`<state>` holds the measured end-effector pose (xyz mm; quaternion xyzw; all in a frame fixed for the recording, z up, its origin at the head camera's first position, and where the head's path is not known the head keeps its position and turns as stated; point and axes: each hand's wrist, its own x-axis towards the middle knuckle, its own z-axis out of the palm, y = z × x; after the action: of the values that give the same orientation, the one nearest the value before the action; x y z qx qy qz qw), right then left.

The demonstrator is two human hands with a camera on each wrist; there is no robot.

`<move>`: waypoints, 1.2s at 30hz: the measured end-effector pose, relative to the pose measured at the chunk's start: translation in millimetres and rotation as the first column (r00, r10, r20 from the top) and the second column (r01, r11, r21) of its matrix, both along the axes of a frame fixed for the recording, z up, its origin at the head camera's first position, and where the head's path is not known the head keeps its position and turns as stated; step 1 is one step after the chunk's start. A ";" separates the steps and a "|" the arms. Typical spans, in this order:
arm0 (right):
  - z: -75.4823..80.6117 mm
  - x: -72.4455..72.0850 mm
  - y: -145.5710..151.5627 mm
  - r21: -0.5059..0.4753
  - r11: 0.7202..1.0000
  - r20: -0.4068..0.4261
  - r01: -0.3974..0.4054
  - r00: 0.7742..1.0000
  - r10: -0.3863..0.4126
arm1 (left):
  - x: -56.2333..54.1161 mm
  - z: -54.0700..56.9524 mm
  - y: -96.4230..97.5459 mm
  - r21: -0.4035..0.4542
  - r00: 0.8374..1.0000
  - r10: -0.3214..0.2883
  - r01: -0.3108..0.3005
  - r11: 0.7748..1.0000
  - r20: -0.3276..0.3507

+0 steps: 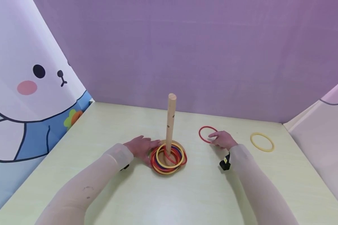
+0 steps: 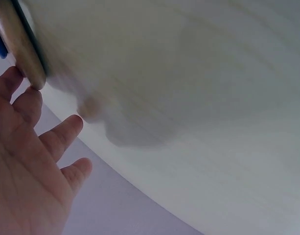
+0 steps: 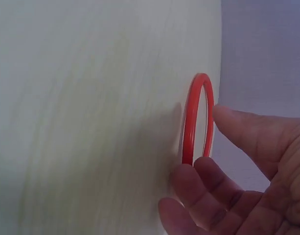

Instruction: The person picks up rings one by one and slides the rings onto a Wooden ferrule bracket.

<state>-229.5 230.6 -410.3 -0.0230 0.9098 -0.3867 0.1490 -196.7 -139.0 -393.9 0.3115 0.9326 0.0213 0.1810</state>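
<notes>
A wooden ring-toss stand (image 1: 171, 122) has an upright peg and a round base (image 2: 27, 54). Red, yellow and dark blue rings lie in an uneven pile around the foot of the peg. My left hand (image 1: 140, 148) rests at the left side of the base, its fingers spread and two fingertips touching the rim. To the right of the stand, a single red ring (image 3: 190, 122) lies on the table. Over its near right edge my right hand (image 1: 224, 140) reaches, thumb and fingers apart with fingertips right at the ring.
A yellow ring (image 1: 251, 138) lies on the pale table (image 1: 197, 193) farther right. Behind the table hangs a purple cloth (image 1: 186, 56). A cloth with a cartoon animal (image 1: 25, 103) borders the left side, and a pale cloth (image 1: 324, 137) the right.
</notes>
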 end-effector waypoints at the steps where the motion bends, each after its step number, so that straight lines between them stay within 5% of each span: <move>1: -1.6 -1.4 -0.2 0.014 1.000 -0.006 -0.009 1.000 0.009 | 0.1 -0.3 -0.2 -0.003 1.000 0.001 -0.001 1.000 0.000; 17: -4.5 -3.7 0.2 0.171 0.978 -0.038 -0.120 0.991 0.128 | -1.9 -1.0 1.1 -0.022 1.000 0.007 -0.007 1.000 -0.008; 29: 9.2 21.7 -8.2 0.268 0.900 -0.012 -0.343 0.933 0.359 | -2.5 -3.8 0.4 -0.029 1.000 -0.013 0.012 1.000 -0.022; 36: 27.9 20.1 0.7 0.166 0.945 -0.105 -0.280 0.948 0.300 | -2.7 -3.5 1.9 -0.023 0.999 -0.020 0.019 1.000 -0.027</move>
<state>-209.4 231.3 -382.3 -0.1706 0.9305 -0.2891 0.1465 -199.4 -137.2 -397.4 0.3187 0.9321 0.0048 0.1720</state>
